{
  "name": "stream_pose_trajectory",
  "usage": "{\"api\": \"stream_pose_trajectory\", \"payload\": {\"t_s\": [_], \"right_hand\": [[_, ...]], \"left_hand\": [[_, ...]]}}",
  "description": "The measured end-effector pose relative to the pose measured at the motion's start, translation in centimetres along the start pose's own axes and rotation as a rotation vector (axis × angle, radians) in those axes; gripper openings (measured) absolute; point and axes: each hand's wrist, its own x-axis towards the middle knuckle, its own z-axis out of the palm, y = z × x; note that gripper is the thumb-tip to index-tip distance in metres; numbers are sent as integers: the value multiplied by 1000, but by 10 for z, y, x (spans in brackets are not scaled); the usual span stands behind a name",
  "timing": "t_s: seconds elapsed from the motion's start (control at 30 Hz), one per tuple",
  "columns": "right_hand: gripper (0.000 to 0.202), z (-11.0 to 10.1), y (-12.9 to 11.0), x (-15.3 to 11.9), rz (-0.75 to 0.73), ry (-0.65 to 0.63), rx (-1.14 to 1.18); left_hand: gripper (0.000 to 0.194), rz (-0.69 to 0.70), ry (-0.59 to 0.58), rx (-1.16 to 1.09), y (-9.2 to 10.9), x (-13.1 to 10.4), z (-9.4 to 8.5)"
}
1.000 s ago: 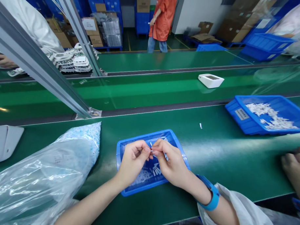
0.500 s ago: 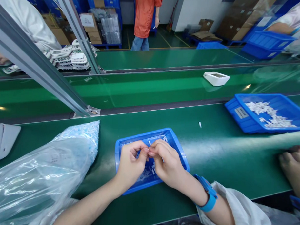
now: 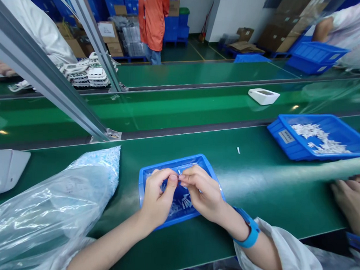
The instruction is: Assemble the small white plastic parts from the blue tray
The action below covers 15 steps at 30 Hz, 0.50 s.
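Over a small blue tray (image 3: 203, 161), my two hands meet fingertip to fingertip. My left hand (image 3: 157, 197) is closed in a pinch of thumb and forefinger. Opposite it, my right hand (image 3: 204, 193), with a blue band at the wrist, pinches too. Between the fingertips shows the end of a small white plastic piece (image 3: 179, 172); the fingers hide most of it. Loose small white pieces (image 3: 187, 201) lie in the tray below, along with clear ones at its left.
Left of the tray lies a clear plastic bag (image 3: 62, 198) of small pale-blue and white pieces. A larger blue bin (image 3: 288, 148) with white parts stands right, near a co-worker's hand (image 3: 350, 200). A metal post (image 3: 89, 118) rises at left. A white device (image 3: 263, 97) sits on the conveyor.
My hands stay pinched together over the tray, the fingers shifting slightly. The white device on the conveyor has moved a little right. The person in orange has moved left.
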Motion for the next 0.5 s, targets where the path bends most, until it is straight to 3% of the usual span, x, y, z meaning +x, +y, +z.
{"api": "stream_pose_trajectory", "payload": {"t_s": [0.23,0.5], "right_hand": [[27,-2,-3,0,13,4,1],[28,2,-5,-6,-117,15,-26]], "left_hand": [[29,277,47,122,4,-2,-2],[20,491,106,240,3,-9,2]]}}
